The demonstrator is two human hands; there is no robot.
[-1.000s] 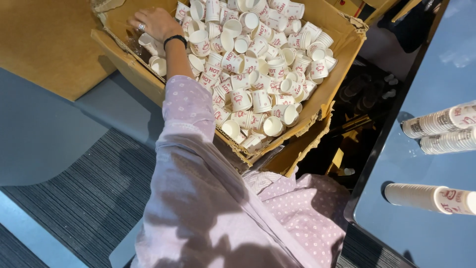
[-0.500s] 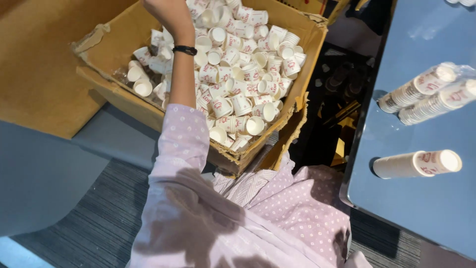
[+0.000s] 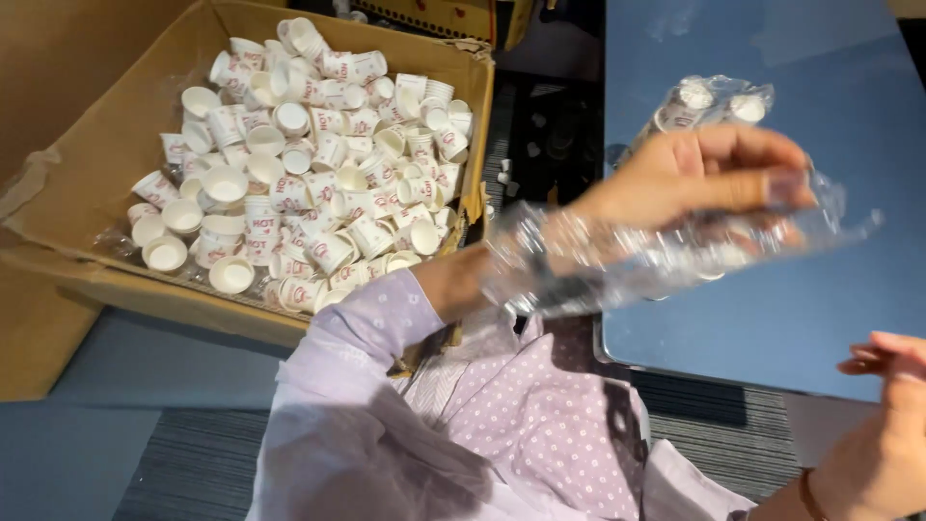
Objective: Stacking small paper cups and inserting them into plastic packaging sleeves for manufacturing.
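My left hand [image 3: 694,178] is raised over the blue table [image 3: 849,318] and grips a crumpled clear plastic wrapper [image 3: 598,260] that trails back along my wrist. Behind it, wrapped stacks of paper cups [image 3: 719,101] lie on the table. My right hand [image 3: 883,434] is at the lower right near the table's front edge, fingers loosely apart and holding nothing. To the left stands a big open cardboard box [image 3: 68,260] filled with several loose white paper cups [image 3: 309,164] with red print.
A dark gap [image 3: 550,125] with small items lies between the box and the table. Another cardboard box [image 3: 434,14] sits at the top. Grey striped carpet [image 3: 193,463] is below. My purple dotted sleeve [image 3: 386,425] fills the lower middle.
My left hand has left the cardboard box and swung right over the blue table, now holding the clear plastic wrapper. My right hand has come into view at the lower right.
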